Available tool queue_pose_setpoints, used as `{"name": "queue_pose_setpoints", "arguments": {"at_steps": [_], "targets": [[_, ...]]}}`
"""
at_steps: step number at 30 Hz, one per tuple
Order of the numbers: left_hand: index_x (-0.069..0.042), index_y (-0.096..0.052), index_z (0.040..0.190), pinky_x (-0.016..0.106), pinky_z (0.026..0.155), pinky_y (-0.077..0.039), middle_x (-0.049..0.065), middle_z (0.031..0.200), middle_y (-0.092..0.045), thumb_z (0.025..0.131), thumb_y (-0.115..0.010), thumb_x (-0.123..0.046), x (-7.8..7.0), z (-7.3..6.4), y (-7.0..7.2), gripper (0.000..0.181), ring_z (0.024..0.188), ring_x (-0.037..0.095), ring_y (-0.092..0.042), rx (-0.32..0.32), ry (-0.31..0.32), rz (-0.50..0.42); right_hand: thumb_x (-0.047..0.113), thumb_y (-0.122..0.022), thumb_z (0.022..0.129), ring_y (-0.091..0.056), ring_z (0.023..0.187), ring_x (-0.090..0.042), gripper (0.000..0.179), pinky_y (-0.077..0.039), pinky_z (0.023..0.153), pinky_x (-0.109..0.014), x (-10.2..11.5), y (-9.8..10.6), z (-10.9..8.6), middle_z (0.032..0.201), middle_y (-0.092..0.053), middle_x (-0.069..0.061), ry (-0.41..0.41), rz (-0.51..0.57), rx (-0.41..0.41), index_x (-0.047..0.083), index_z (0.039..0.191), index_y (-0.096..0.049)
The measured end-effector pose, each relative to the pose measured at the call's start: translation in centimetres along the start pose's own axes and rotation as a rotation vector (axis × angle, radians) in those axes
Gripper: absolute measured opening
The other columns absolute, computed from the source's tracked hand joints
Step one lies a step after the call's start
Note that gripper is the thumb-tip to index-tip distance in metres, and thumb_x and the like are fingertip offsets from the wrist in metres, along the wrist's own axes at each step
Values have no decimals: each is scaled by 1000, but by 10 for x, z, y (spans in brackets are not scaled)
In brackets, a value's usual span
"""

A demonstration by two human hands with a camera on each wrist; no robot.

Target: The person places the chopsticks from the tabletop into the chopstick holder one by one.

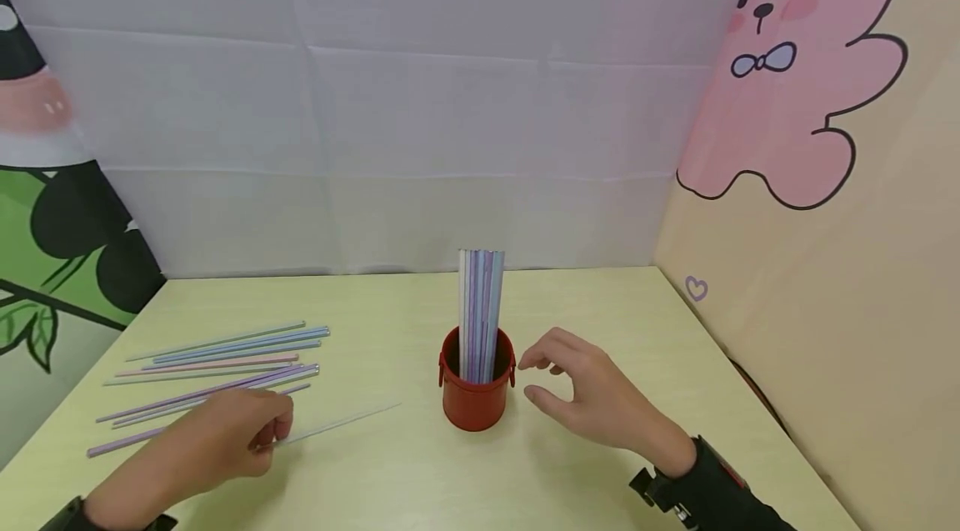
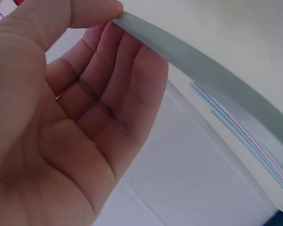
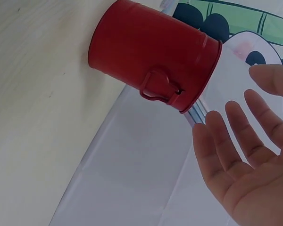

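A small red metal bucket with side handles stands on the table, holding an upright bundle of white, lilac and blue straws. My left hand is left of it, above the near end of the loose straws. Between its thumb and fingertips it pinches one pale grey-green straw, whose far end points right toward the bucket. My right hand is just right of the bucket, fingers loosely bent and holding nothing. In the right wrist view its fingertips are near the rim of the bucket, apart from it.
Several loose straws in green, blue, pink and lilac lie side by side on the left of the pale table. A white cloth hangs behind the table, and a beige wall with a pink bear borders the right side.
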State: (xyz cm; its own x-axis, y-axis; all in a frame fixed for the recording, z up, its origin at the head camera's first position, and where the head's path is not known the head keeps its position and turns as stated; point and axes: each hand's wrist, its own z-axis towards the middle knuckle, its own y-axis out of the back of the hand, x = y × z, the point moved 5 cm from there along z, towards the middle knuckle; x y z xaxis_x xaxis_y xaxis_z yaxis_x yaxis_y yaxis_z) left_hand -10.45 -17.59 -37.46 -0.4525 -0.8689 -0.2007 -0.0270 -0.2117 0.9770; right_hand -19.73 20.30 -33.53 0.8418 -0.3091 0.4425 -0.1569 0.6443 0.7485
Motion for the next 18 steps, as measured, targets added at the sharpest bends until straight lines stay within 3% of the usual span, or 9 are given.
{"name": "queue_pose_setpoints", "arguments": {"at_steps": [10, 18], "targets": [[-25, -49, 76, 21, 53, -37, -16, 69, -40, 65, -68, -4, -71, 41, -1, 30, 58, 3, -37, -43, -91, 10, 17, -71, 84, -47, 95, -1, 28, -49, 79, -21, 30, -14, 4, 103, -52, 17, 89, -53, 6, 25, 107, -59], [-21, -50, 76, 20, 52, -38, -14, 69, -42, 65, -67, -2, -110, 74, 3, 28, 57, 5, -38, -102, -157, -7, 18, -73, 80, -45, 98, -2, 26, -45, 80, -16, 49, -31, 12, 105, -54, 13, 182, -154, -6, 22, 103, -61]]}}
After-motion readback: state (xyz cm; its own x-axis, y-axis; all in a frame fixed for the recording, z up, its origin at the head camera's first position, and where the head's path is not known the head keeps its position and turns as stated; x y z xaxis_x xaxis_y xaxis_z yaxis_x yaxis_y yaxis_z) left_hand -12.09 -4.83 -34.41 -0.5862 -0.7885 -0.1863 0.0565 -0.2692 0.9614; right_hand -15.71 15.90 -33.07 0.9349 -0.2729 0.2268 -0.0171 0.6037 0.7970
